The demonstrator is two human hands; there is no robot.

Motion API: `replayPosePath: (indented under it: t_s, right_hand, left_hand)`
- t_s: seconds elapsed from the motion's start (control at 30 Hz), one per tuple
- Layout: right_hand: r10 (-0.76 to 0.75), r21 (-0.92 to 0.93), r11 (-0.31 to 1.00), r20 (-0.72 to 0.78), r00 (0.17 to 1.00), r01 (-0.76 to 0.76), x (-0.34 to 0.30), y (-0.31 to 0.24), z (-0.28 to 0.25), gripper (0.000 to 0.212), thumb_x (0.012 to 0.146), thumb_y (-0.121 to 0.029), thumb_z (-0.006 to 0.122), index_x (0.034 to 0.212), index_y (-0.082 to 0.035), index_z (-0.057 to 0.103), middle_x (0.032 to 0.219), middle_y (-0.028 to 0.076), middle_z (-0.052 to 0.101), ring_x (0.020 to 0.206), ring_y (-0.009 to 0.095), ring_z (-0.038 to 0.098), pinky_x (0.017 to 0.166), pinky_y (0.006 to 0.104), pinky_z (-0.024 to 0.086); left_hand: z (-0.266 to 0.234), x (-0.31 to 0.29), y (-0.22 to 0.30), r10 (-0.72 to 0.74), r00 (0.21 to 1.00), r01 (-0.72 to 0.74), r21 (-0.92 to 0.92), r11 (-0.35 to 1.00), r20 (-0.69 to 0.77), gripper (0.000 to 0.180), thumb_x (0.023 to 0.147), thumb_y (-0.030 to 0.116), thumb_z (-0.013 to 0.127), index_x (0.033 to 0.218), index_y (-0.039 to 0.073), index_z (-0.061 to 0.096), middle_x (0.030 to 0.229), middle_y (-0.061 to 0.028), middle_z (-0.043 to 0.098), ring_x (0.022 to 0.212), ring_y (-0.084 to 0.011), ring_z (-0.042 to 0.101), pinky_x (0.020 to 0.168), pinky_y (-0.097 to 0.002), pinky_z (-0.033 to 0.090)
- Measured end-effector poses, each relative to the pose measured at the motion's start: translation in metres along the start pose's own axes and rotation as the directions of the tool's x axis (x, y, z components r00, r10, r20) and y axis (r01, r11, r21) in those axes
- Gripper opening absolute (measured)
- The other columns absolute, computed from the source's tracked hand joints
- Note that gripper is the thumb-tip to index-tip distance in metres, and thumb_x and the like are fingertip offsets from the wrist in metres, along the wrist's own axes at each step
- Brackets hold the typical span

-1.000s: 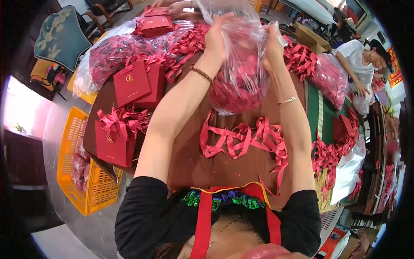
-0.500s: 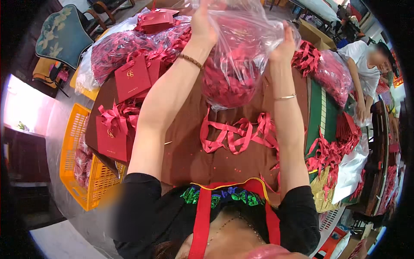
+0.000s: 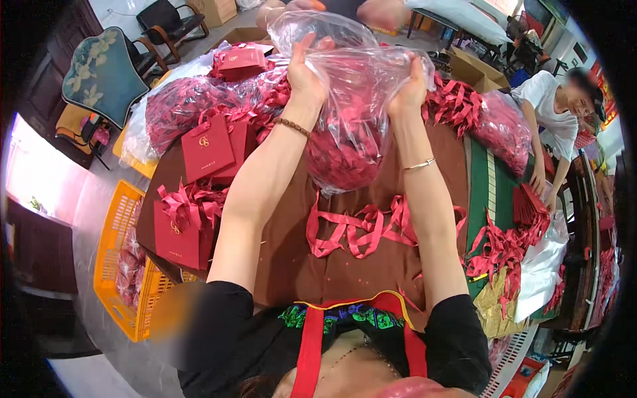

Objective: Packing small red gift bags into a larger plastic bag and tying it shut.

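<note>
Both my hands grip the upper edge of a large clear plastic bag [image 3: 348,126] bulging with red ribbons or ribbon-handled items. My left hand [image 3: 306,78] is closed on its left side. On the opposite side my right hand [image 3: 409,89] holds the bunched plastic. The bag's bottom rests on the brown-covered table [image 3: 298,272]. Between my forearms and closer to me lie several looped red ribbons [image 3: 358,229]. Left of my left arm stand red paper gift bags [image 3: 208,147] with ribbon handles.
Filled plastic bags [image 3: 189,109] lie at the far left and far right. A yellow crate [image 3: 119,239] stands by the table's left side. Across the table another person's hands [image 3: 383,13] show at the top. A co-worker in white [image 3: 547,106] handles red bags at right.
My hands and the plastic bag have come lower in the picture, and my right hand has shifted left. Another person's hands now show beyond the bag.
</note>
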State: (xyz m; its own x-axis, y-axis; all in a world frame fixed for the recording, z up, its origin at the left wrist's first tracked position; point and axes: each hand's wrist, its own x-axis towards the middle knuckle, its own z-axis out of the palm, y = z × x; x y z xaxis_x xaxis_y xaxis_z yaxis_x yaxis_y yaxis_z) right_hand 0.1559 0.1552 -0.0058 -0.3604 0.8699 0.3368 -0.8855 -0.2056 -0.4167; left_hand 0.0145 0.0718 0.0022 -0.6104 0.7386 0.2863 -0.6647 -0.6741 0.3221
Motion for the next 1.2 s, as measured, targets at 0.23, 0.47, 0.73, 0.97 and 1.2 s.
replayPosePath:
  t_s: [0.23,0.47,0.73,0.97,1.2]
  right_hand:
    - [0.077,0.177,0.980,0.101,0.992,-0.094,0.004,-0.001,0.003,0.029,0.092,-0.027,0.040,0.114,-0.010,0.048,0.107,0.008,0.055,0.101,0.023,0.052,0.090,0.0407,0.041]
    - [-0.109,-0.026,0.994,-0.039,0.993,0.108,0.000,-0.003,0.012,0.033,0.091,-0.036,0.039,0.117,-0.016,0.046,0.113,0.009,0.049,0.106,0.029,0.046,0.091,0.0489,0.038]
    - [-0.113,-0.066,0.991,0.036,0.993,0.115,-0.004,0.003,0.020,0.033,0.090,-0.036,0.041,0.113,-0.014,0.049,0.109,0.008,0.051,0.104,0.024,0.048,0.091,0.0404,0.038]
    - [-0.156,-0.048,0.986,0.085,0.984,0.160,0.010,0.030,0.015,0.033,0.092,-0.032,0.040,0.114,-0.010,0.050,0.100,0.007,0.056,0.091,0.018,0.053,0.082,0.0300,0.043]
    - [-0.071,-0.161,0.982,0.177,0.982,0.100,0.004,0.056,0.045,0.031,0.092,-0.035,0.041,0.101,-0.007,0.052,0.098,0.008,0.055,0.097,0.019,0.052,0.087,0.0324,0.039]
  left_hand:
    - [-0.005,0.009,-0.003,0.088,0.994,-0.094,-0.085,0.992,-0.071,0.042,0.092,0.037,0.036,0.118,0.005,0.044,0.110,-0.0192,0.051,0.100,-0.0288,0.051,0.093,-0.0393,0.039]
    - [0.002,0.005,-0.003,0.096,0.991,-0.101,-0.055,0.993,-0.091,0.036,0.094,0.032,0.032,0.118,0.006,0.041,0.114,-0.0246,0.047,0.106,-0.0374,0.045,0.098,-0.0484,0.031]
    - [-0.007,0.022,0.003,0.156,0.986,-0.160,-0.061,0.985,-0.054,0.038,0.094,0.033,0.029,0.117,0.005,0.042,0.113,-0.0226,0.048,0.103,-0.0349,0.048,0.097,-0.0470,0.034]
    - [-0.012,0.023,0.028,0.183,0.982,-0.185,0.052,0.981,0.041,0.036,0.093,0.033,0.033,0.112,0.005,0.046,0.106,-0.0219,0.053,0.097,-0.0337,0.051,0.093,-0.0466,0.038]
    - [-0.058,0.042,0.072,0.016,0.902,-0.019,0.004,1.000,0.431,0.032,0.091,0.033,0.040,0.105,0.006,0.051,0.092,-0.0061,0.057,0.079,-0.0152,0.054,0.069,-0.0264,0.046]
